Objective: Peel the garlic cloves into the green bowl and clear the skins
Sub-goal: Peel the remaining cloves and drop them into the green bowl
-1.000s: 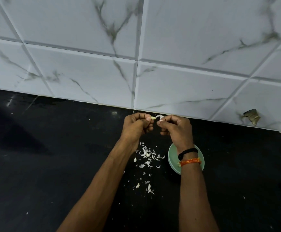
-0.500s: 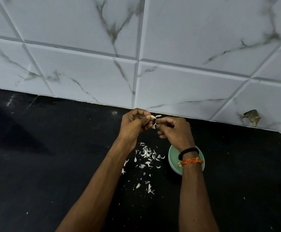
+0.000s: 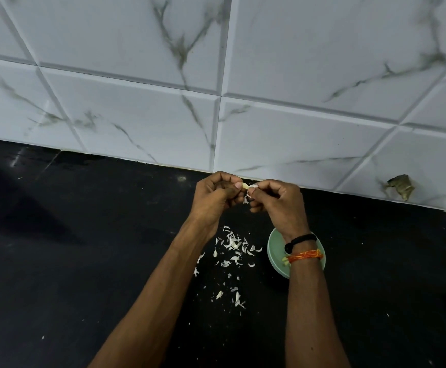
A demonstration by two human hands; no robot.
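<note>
As the last papery strip comes away, a single garlic clove (image 3: 245,185) shows pale between the two hands, raised above the black countertop (image 3: 83,261) close to the foot of the wall; the left hand (image 3: 215,199) pinches it between thumb and curled fingers, while the right hand (image 3: 277,201) pinches a shred of skin (image 3: 249,193) that hangs from the clove's tip; half a second ago that shred sat tight against the clove and the hands were nearly touching, and now they have drawn slightly apart with the skin trailing down, which suggests the peel is giving and this clove is nearly bare. Directly below, one loose scatter of garlic skins (image 3: 232,245), too many flakes to count, lies on the counter, with a thinner trail of flakes nearer the camera; none has yet been cleared. One green bowl (image 3: 275,251) stands just right of the scatter, largely covered by the right wrist, which wears two bands, one black (image 3: 300,239) and one orange thread (image 3: 305,254); at least one peeled clove (image 3: 285,260) shows at the bowl's visible edge, and how many more lie beneath the wrist cannot be told. Behind, white marbled tiles (image 3: 296,62) form the wall, one with a broken corner (image 3: 400,187) at the right.
</note>
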